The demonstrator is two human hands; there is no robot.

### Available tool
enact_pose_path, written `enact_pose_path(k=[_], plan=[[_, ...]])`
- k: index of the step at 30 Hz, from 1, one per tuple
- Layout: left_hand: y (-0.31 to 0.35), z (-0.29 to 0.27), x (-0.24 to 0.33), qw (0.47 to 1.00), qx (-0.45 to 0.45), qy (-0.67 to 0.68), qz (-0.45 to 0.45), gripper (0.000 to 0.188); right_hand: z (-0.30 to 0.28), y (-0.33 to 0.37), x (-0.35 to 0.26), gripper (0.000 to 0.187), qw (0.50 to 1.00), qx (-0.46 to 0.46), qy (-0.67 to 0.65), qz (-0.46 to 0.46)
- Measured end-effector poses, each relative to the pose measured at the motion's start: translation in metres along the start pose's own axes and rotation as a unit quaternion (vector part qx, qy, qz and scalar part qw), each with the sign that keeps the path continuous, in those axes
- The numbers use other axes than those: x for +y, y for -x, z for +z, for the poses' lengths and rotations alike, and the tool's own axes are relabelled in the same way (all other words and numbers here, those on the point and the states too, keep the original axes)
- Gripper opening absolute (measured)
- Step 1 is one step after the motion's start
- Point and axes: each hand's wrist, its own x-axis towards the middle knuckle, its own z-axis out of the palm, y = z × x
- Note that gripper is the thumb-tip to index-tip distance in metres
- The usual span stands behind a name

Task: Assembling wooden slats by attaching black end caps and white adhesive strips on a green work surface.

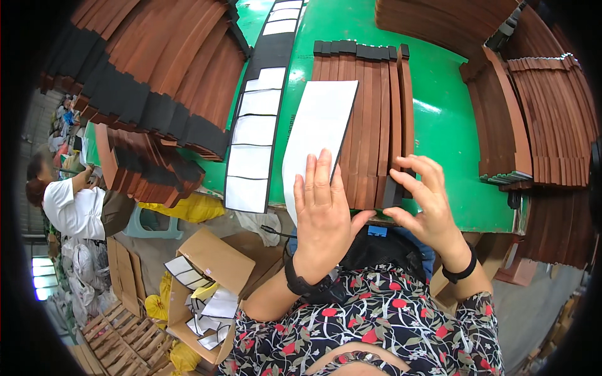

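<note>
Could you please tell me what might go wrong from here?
The white strip lies slanted, partly over the brown pieces, with the left hand on it, so it could slide askew. The right hand is at the pieces' near right end, so a bump might knock them out of line.

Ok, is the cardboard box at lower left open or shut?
Open. The box's flap is folded outward, and white, black-edged pieces show inside.
</note>
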Motion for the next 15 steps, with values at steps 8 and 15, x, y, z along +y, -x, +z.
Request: enact_pose_path(k=[8,15], plan=[[0.0008,0.0029,-0.0024,1.000,-0.014,0.003,-0.008,0.098,0.0088,0.0010,0.0034,0.066,0.999,-0.020,0.028,0.012],[0.0008,0.0040,-0.0028,1.000,-0.019,-0.001,-0.011,0.098,0.0098,-0.0001,0.0062,0.066,0.999,-0.032,0.007,0.016]])
